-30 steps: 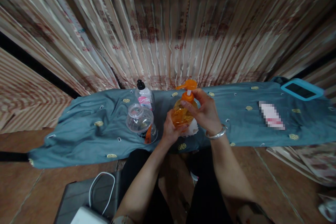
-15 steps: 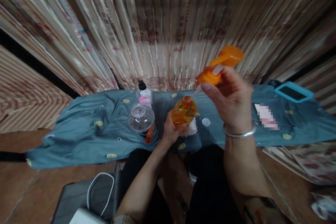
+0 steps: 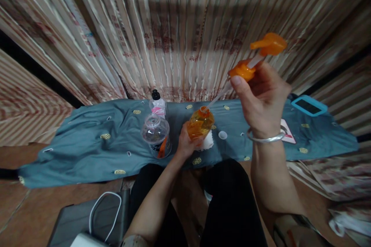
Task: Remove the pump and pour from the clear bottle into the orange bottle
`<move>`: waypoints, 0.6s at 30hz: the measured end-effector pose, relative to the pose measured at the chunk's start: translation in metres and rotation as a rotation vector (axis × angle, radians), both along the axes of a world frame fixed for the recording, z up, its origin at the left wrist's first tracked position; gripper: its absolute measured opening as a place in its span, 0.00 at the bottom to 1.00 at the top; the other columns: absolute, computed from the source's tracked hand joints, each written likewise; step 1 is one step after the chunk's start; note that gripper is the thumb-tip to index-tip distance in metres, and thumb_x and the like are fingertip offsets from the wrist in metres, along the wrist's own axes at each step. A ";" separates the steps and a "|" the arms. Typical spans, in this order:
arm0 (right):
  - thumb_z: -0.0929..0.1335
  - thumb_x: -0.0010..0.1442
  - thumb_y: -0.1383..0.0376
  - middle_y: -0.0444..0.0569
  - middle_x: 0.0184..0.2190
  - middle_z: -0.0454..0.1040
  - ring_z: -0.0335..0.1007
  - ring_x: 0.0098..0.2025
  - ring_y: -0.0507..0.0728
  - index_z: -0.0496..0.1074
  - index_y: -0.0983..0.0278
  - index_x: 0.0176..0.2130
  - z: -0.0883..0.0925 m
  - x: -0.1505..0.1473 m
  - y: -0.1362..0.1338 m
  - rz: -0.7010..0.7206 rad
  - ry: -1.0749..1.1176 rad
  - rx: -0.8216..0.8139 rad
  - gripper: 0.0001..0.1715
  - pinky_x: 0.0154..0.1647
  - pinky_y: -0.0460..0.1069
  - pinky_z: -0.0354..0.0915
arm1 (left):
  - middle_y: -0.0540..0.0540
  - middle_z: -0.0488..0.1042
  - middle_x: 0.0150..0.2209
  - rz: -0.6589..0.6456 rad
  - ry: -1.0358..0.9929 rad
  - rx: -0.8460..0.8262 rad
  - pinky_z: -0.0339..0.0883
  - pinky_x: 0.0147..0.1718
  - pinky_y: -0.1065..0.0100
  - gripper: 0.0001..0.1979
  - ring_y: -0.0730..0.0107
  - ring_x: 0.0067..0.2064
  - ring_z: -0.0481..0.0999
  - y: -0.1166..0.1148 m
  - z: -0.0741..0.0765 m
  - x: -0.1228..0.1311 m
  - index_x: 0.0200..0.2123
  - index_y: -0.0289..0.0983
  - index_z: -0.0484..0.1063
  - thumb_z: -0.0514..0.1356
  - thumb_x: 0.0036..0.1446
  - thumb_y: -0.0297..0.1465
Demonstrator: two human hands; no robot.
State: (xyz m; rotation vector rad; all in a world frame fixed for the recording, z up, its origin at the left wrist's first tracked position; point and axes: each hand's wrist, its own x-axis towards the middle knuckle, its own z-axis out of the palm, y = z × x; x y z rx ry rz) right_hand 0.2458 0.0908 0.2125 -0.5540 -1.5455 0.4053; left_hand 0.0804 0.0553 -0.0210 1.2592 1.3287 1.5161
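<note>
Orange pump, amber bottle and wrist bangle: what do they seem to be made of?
Orange pump: probably moulded plastic, glossy, with bright highlights on solid colour.
Amber bottle: see-through and shiny, likely plastic, though glass can't be ruled out.
Bangle: apparently polished metal, judging by its silvery sheen.

— Where could a hand pass?
— Over the cloth, left of frame.
— And centre-left to upper right?
— Clear jar, black-capped bottle, amber bottle and orange pump stand in the way.
</note>
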 end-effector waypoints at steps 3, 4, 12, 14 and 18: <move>0.82 0.64 0.43 0.46 0.41 0.83 0.79 0.41 0.59 0.81 0.54 0.46 -0.001 0.002 -0.001 0.070 0.069 0.018 0.23 0.41 0.54 0.75 | 0.37 0.83 0.58 -0.027 -0.013 0.008 0.75 0.66 0.41 0.40 0.44 0.62 0.83 0.001 0.000 0.000 0.59 0.40 0.71 0.81 0.46 0.43; 0.82 0.64 0.43 0.45 0.40 0.82 0.79 0.41 0.59 0.81 0.54 0.45 -0.002 0.002 -0.001 0.038 0.081 0.034 0.22 0.42 0.54 0.75 | 0.38 0.83 0.58 -0.031 -0.015 0.005 0.76 0.65 0.42 0.40 0.45 0.62 0.83 0.000 0.000 0.000 0.59 0.40 0.71 0.82 0.46 0.43; 0.84 0.61 0.47 0.44 0.37 0.84 0.78 0.36 0.55 0.84 0.56 0.42 -0.006 0.011 0.003 0.104 0.176 -0.054 0.20 0.38 0.49 0.72 | 0.38 0.83 0.58 -0.022 -0.036 -0.006 0.75 0.65 0.45 0.41 0.45 0.61 0.84 -0.001 0.002 0.000 0.59 0.40 0.71 0.81 0.46 0.43; 0.85 0.59 0.47 0.44 0.35 0.84 0.77 0.33 0.53 0.85 0.58 0.39 -0.007 0.013 0.007 0.118 0.275 -0.080 0.21 0.35 0.47 0.71 | 0.38 0.83 0.59 -0.021 -0.031 -0.017 0.75 0.66 0.46 0.41 0.46 0.62 0.83 0.000 0.001 0.000 0.60 0.41 0.71 0.82 0.45 0.42; 0.88 0.51 0.49 0.46 0.31 0.83 0.75 0.30 0.51 0.86 0.61 0.36 -0.003 0.027 0.013 0.116 0.430 -0.060 0.23 0.30 0.45 0.68 | 0.39 0.83 0.58 -0.018 -0.011 -0.012 0.75 0.65 0.45 0.40 0.46 0.62 0.83 0.001 0.001 0.000 0.59 0.42 0.71 0.82 0.46 0.42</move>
